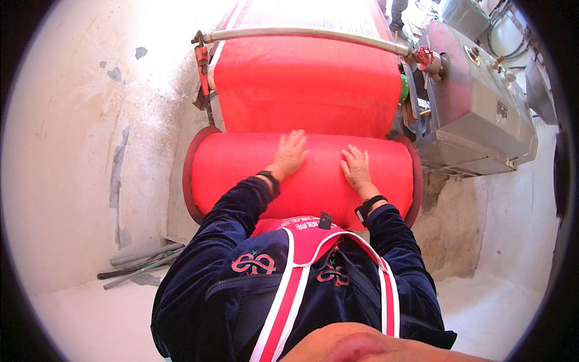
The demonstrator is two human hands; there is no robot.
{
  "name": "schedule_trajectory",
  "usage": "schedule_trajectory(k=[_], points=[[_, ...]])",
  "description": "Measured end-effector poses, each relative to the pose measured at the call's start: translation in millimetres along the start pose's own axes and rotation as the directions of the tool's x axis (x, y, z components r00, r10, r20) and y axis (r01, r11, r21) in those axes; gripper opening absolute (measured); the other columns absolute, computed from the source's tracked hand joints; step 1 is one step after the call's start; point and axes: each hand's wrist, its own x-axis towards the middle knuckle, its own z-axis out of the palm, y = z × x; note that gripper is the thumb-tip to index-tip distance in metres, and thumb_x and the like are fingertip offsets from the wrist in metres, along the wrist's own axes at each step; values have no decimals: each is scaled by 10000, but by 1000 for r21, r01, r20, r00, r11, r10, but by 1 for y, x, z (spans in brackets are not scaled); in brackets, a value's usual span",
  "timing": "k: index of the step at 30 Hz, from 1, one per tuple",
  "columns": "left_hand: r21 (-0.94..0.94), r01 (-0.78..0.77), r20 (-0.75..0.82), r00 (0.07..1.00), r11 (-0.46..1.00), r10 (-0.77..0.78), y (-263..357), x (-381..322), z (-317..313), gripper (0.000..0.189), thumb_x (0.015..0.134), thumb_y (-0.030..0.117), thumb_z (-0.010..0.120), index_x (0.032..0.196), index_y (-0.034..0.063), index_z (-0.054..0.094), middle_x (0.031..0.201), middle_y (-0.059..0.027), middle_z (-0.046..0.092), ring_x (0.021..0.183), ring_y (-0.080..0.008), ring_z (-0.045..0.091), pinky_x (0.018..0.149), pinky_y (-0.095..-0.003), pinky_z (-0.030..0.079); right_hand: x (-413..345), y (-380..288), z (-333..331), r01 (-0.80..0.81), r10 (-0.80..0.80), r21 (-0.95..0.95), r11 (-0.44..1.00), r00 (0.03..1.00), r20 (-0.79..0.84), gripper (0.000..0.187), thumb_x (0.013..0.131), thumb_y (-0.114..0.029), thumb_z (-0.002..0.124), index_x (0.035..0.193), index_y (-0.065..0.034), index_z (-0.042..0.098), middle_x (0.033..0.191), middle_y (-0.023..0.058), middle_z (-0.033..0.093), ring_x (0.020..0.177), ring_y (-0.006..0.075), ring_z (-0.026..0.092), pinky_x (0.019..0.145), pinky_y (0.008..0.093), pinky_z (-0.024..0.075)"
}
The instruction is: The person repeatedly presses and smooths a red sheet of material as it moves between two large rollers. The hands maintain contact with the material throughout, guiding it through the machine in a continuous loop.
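A wide roll of red thread or fabric (253, 181) lies across in front of me, between dark red end flanges (192, 174). My left hand (289, 154) rests on or just over its upper surface, fingers apart and slightly blurred. Right of it, my right hand (356, 167) lies palm down on or just above the roll, fingers somewhat spread. Neither hand grips anything. Past the roll, a red sheet of threads or fabric (307, 90) stretches away beneath a metal pipe (298, 32).
At right stands a grey metal machine housing (493, 108) with a red valve handwheel (425, 55) beside it. A pale wall (81, 135) rises at left; metal rods (144, 255) lie on the floor near it. Part of a person's legs (398, 13) shows beyond.
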Motion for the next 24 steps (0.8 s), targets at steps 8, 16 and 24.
schedule_trajectory(k=[8, 16, 24], points=[[-128, -51, 160, 984, 990, 72, 65, 46, 36, 543, 925, 391, 472, 1353, 58, 459, 1452, -151, 395, 1348, -361, 353, 1064, -618, 256, 16, -5, 3, -28, 28, -6, 1000, 998, 56, 420, 874, -259, 580, 1268, -123, 530, 1397, 126, 446, 1300, 304, 404, 1070, 596, 232], [-19, 164, 383, 913, 986, -145, 44, 39, 37, 602, 935, 509, 387, 1386, 113, 442, 1477, -85, 386, 1377, -311, 327, 1070, -649, 209, 25, -2, 5, -8, 24, -77, 997, 977, 212, 483, 902, -418, 527, 1308, -158, 524, 1392, 105, 472, 1310, 300, 400, 1087, 562, 220], [166, 436, 412, 784, 884, -464, -38, 4, 0, 599, 950, 499, 353, 1393, 103, 425, 1503, -92, 344, 1408, -293, 271, 1109, -605, 167, 22, 25, -8, -145, 186, -195, 970, 960, 209, 505, 904, -461, 506, 1308, -158, 538, 1389, 114, 481, 1314, 295, 399, 1109, 513, 217]])
